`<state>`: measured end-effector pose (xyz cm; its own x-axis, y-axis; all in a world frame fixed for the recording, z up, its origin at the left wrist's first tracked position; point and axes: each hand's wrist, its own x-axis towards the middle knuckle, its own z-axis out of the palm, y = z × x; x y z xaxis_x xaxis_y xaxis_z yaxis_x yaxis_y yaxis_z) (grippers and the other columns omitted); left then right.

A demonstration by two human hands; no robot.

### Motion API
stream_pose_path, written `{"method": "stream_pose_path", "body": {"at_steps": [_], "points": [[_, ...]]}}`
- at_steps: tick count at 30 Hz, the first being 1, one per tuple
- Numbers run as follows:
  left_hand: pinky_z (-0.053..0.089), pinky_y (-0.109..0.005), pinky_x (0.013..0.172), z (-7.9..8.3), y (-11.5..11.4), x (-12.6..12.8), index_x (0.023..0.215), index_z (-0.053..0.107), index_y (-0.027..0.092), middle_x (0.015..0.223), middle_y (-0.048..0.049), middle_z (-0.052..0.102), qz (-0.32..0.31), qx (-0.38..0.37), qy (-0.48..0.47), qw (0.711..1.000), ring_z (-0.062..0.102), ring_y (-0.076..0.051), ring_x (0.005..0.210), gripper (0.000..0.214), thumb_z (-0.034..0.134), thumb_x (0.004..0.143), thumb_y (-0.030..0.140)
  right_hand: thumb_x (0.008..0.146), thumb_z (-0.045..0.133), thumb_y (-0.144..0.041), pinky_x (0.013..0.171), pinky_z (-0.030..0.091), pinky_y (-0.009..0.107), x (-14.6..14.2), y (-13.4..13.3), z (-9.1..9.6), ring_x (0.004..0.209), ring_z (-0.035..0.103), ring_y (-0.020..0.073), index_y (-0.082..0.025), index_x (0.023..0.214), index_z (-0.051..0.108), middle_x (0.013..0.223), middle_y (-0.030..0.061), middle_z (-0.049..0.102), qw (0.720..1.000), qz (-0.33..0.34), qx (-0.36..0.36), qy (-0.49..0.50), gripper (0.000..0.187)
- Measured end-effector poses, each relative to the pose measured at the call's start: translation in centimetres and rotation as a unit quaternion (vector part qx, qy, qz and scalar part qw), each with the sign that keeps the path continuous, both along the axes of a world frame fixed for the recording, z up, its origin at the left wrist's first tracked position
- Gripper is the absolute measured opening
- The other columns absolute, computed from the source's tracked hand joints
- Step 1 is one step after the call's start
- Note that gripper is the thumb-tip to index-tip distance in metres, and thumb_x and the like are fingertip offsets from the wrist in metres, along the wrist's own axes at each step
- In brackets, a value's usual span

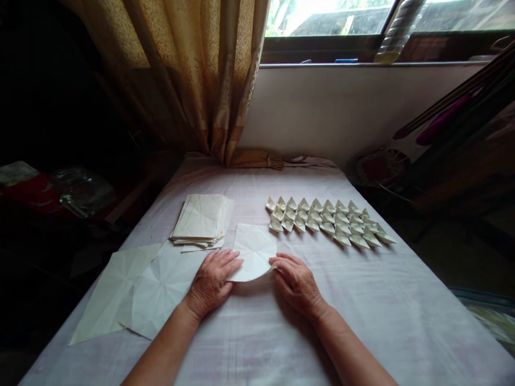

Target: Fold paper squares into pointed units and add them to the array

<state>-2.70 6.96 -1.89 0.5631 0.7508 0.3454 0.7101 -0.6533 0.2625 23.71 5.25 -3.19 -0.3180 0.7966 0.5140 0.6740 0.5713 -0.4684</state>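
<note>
A white square sheet of paper (pixel 254 249) with crease lines radiating from its middle lies in front of me, its near edge bowed up off the cloth. My left hand (pixel 212 280) grips its near left corner, fingers on top and thumb by the near edge. At the near right corner, my right hand (pixel 296 281) pinches the sheet between thumb and fingers. Just beyond my left hand is a stack of creased paper squares (pixel 201 217). Several small folded paper boats (pixel 322 217) with pointed ends stand in close rows to the right.
Loose creased sheets (pixel 116 289) lie at the left on the pale tablecloth (pixel 257 338). A gold curtain (pixel 193 69) hangs down to the table's far edge. Against the window leans a plastic bottle (pixel 400 32), with a blue pen (pixel 346 60) on the sill.
</note>
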Motion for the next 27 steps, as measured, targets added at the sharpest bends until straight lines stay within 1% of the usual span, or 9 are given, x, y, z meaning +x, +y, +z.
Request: {"method": "stream_pose_path", "body": {"at_steps": [3,7,11,14,18,21,23,25,27], "points": [[0.033,-0.053,0.111,0.1,0.4,-0.5,0.118,0.065,0.028,0.132,-0.0041,0.062,-0.012,-0.038,-0.003,0.999,0.052,-0.027,0.128,0.056,0.054,0.070,0.003,0.089,0.047,-0.014,0.091,0.051,0.038,0.3,-0.3,0.0,0.106,0.064,0.0221,-0.021,0.103,0.063,0.100,0.0068,0.073,1.000,-0.013,-0.006,0.006,0.022],[0.030,-0.056,0.111,0.8,0.3,0.0,0.099,0.070,0.026,0.124,-0.0038,0.068,-0.032,-0.078,-0.032,0.996,0.054,-0.027,0.126,0.028,0.051,0.084,0.012,0.091,0.044,-0.018,0.084,0.052,0.033,0.3,-0.8,0.7,0.094,0.067,0.0203,-0.021,0.096,0.063,0.095,0.0076,0.073,1.000,-0.011,-0.014,0.010,0.020],[0.037,-0.046,0.108,1.8,-1.0,0.4,0.099,0.066,0.023,0.099,-0.0036,0.075,-0.061,-0.095,-0.070,0.991,0.066,-0.021,0.106,0.023,0.044,0.095,0.023,0.093,0.042,-0.022,0.063,0.048,0.025,0.5,-1.7,1.7,0.066,0.063,0.0157,-0.022,0.078,0.058,0.070,0.0019,0.065,0.997,-0.021,-0.069,0.017,0.021],[0.049,-0.034,0.090,2.2,-2.1,0.8,0.085,0.062,0.022,0.074,-0.0007,0.069,-0.032,-0.103,-0.068,0.992,0.067,-0.016,0.074,0.030,0.036,0.099,0.027,0.093,0.042,-0.024,0.054,0.041,0.022,0.5,-2.3,2.1,0.055,0.056,0.0130,-0.022,0.074,0.054,0.061,-0.0019,0.059,0.992,-0.034,-0.117,0.029,0.023],[0.046,-0.027,0.063,2.4,-2.3,1.7,0.076,0.059,0.020,0.064,-0.0005,0.062,0.075,-0.134,-0.008,0.988,0.062,-0.017,0.063,0.031,0.039,0.097,0.032,0.091,0.043,-0.024,0.060,0.042,0.022,-0.1,-2.0,1.8,0.061,0.059,0.0142,-0.022,0.073,0.056,0.065,-0.0005,0.062,0.991,-0.082,-0.101,0.038,0.022],[0.045,-0.025,0.061,2.5,-1.5,2.4,0.093,0.062,0.020,0.068,0.0014,0.066,0.148,-0.199,0.019,0.968,0.065,-0.017,0.065,0.018,0.046,0.093,0.028,0.090,0.044,-0.024,0.063,0.041,0.023,-0.7,-1.1,1.3,0.066,0.061,0.0157,-0.022,0.074,0.059,0.067,0.0006,0.065,0.989,-0.126,-0.079,0.017,0.022],[0.046,-0.025,0.063,2.6,-1.0,2.7,0.116,0.058,0.021,0.071,0.0026,0.068,0.174,-0.224,0.034,0.958,0.067,-0.017,0.067,0.027,0.049,0.092,0.025,0.091,0.044,-0.024,0.065,0.040,0.024,-1.0,-0.6,0.9,0.065,0.060,0.0161,-0.022,0.073,0.060,0.065,0.0010,0.066,0.987,-0.147,-0.069,-0.022,0.024],[0.049,-0.028,0.069,2.5,-0.8,3.0,0.130,0.051,0.019,0.077,0.0000,0.070,0.187,-0.196,0.051,0.961,0.068,-0.019,0.073,0.039,0.051,0.091,0.024,0.091,0.044,-0.023,0.072,0.040,0.026,-1.2,-0.2,0.6,0.061,0.057,0.0156,-0.022,0.071,0.060,0.062,0.0007,0.065,0.984,-0.157,-0.049,-0.061,0.025],[0.051,-0.035,0.079,2.2,-1.0,3.3,0.130,0.052,0.017,0.093,-0.0067,0.070,0.199,-0.113,0.061,0.971,0.067,-0.023,0.086,0.041,0.053,0.090,0.025,0.091,0.045,-0.021,0.081,0.039,0.027,-1.3,-0.1,0.4,0.056,0.055,0.0144,-0.022,0.071,0.061,0.060,-0.0002,0.065,0.983,-0.161,-0.028,-0.083,0.026]]}}
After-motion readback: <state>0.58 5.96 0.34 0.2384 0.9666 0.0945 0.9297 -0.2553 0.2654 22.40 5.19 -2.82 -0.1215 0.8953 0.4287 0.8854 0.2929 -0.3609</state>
